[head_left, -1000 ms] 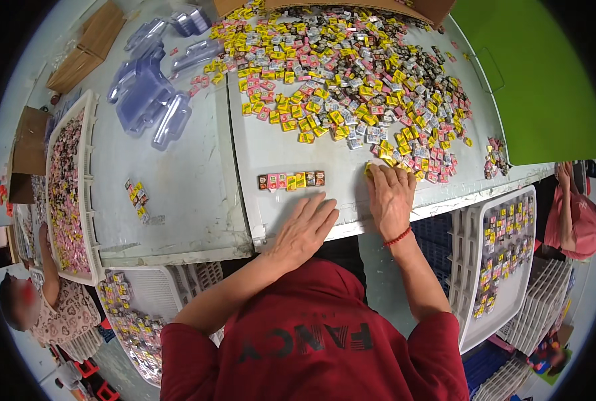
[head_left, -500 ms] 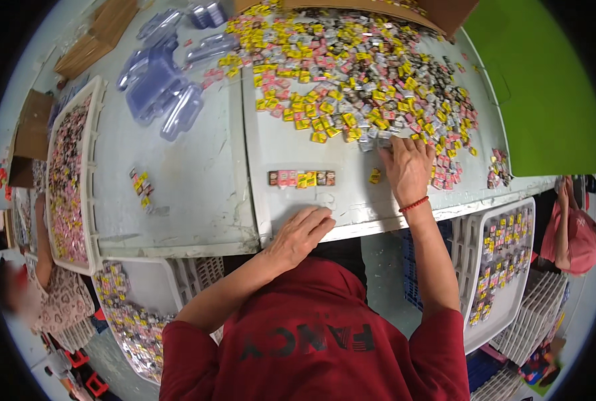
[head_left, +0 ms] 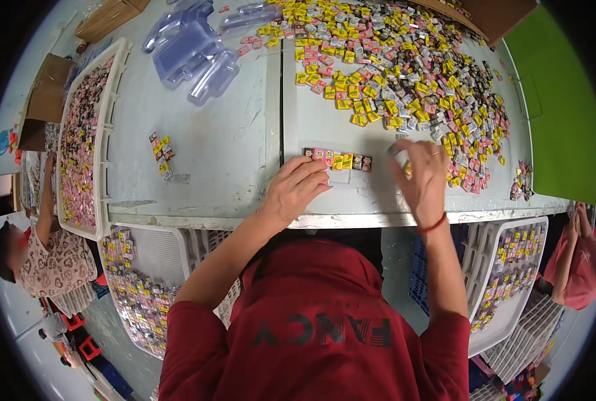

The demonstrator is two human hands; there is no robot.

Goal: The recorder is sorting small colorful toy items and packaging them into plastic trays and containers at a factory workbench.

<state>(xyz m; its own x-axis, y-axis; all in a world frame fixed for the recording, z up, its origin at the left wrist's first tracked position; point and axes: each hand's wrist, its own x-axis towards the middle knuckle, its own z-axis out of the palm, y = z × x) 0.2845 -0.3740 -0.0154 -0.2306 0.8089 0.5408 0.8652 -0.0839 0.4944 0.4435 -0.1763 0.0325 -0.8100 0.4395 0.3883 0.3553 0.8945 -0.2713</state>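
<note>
In the head view, the right hand (head_left: 423,175), right of centre, has just drawn back from the lower edge of the loose pile (head_left: 405,93). Its thumb and fingers appear pinched on 1 grey block (head_left: 394,150), though motion blurs them; that block is now apart from the pile and near the right end of the row of blocks (head_left: 338,161) at mid-frame. 1 yellow block (head_left: 407,167) shows beside the thumb; I cannot tell whether it is held or lies on the table. The left hand (head_left: 296,190) has its fingers close together at the row's left part, touching it; whether it grips or only steadies is unclear. So both hands are now at or near the row

Against 0.5 s ago, the left hand has risen from below the row, and the right has left the pile. The table, clear plastic shells (head_left: 191,50) and white basket (head_left: 103,167) all sit higher and further right, likely a head movement
</note>
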